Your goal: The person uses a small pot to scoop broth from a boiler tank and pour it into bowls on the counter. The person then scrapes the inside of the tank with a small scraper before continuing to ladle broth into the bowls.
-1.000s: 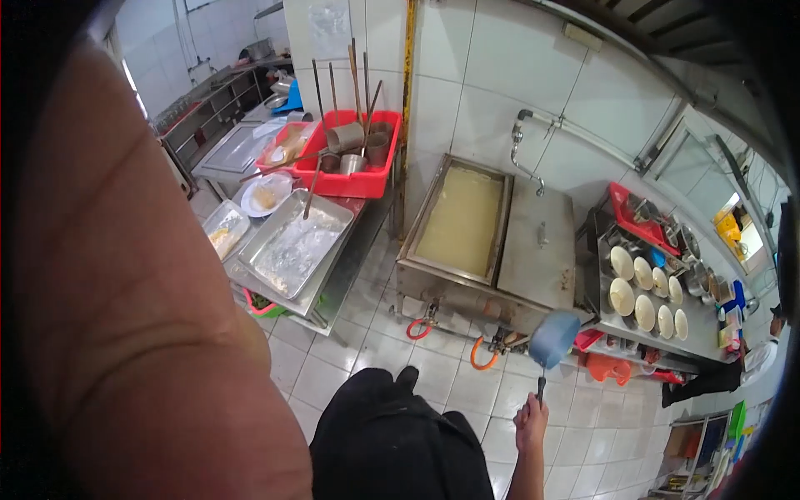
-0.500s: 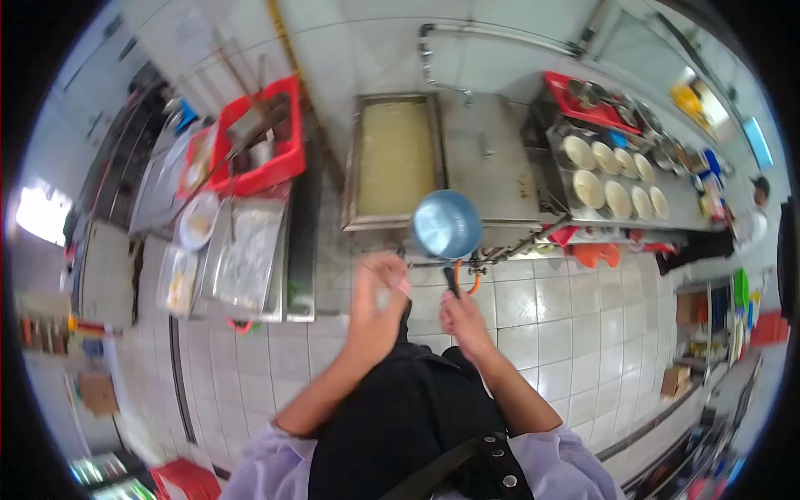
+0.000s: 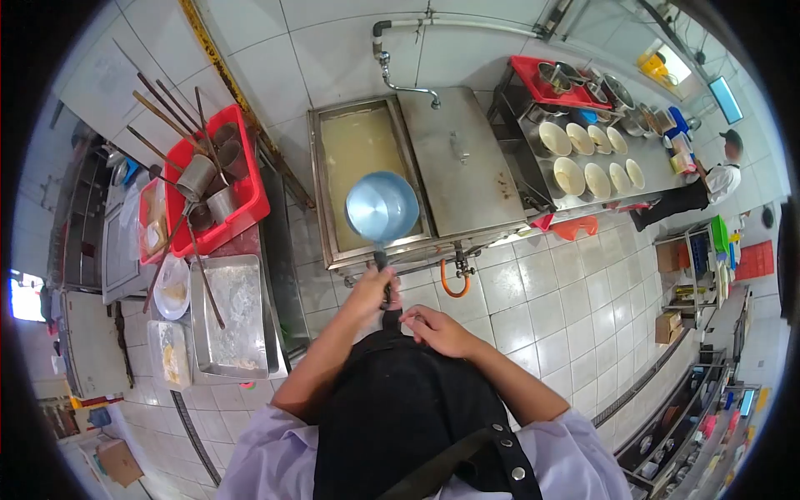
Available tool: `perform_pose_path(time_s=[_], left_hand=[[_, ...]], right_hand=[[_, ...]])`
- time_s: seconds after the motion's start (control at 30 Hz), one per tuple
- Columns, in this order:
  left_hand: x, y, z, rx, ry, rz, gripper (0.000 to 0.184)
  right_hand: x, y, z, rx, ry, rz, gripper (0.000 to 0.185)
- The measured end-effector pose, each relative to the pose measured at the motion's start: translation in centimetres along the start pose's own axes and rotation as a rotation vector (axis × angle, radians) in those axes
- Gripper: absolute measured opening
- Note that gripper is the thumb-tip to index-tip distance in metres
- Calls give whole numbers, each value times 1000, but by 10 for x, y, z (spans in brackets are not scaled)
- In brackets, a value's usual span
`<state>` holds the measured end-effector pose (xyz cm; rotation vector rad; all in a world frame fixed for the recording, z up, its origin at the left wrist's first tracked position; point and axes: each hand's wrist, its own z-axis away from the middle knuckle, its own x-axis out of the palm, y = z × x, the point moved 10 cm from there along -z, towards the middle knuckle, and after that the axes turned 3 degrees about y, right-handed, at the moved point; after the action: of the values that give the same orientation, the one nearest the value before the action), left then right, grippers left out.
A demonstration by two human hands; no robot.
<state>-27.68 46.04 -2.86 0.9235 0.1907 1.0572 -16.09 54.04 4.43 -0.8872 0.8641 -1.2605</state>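
Note:
A blue saucepan (image 3: 382,208) with a black handle is held out over the front part of a steel vat (image 3: 327,200) of cloudy yellowish liquid. My left hand (image 3: 372,292) is closed around the handle. The pan's inside looks shiny; whether it holds liquid I cannot tell. Just right of the handle's end, my right hand (image 3: 439,331) is in front of the black apron (image 3: 408,400), holding nothing, with its fingers loosely bent and apart.
A steel lid (image 3: 458,175) and a tap (image 3: 435,102) are right of the vat. Several pale bowls (image 3: 569,177) stand on the right counter. At left are a red basket (image 3: 260,196) of long-handled strainers and a metal tray (image 3: 229,308). A person (image 3: 721,179) stands far right.
The saucepan's handle has passed from my right hand to my left. The pan has moved left, over the vat. My right hand has let go and drawn back toward the apron.

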Motion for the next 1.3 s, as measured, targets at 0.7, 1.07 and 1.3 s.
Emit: perform_pose_path(time_s=[0.7, 1.07, 1.3], left_hand=[[-122, 184, -218, 72, 531, -1673, 34], [-109, 110, -262, 29, 206, -1825, 24], [-133, 42, -248, -270, 265, -456, 27]], right_hand=[[-68, 402, 215, 684, 580, 279, 40], [-22, 468, 279, 918, 749, -274, 37], [-41, 461, 248, 850, 779, -283, 36]])
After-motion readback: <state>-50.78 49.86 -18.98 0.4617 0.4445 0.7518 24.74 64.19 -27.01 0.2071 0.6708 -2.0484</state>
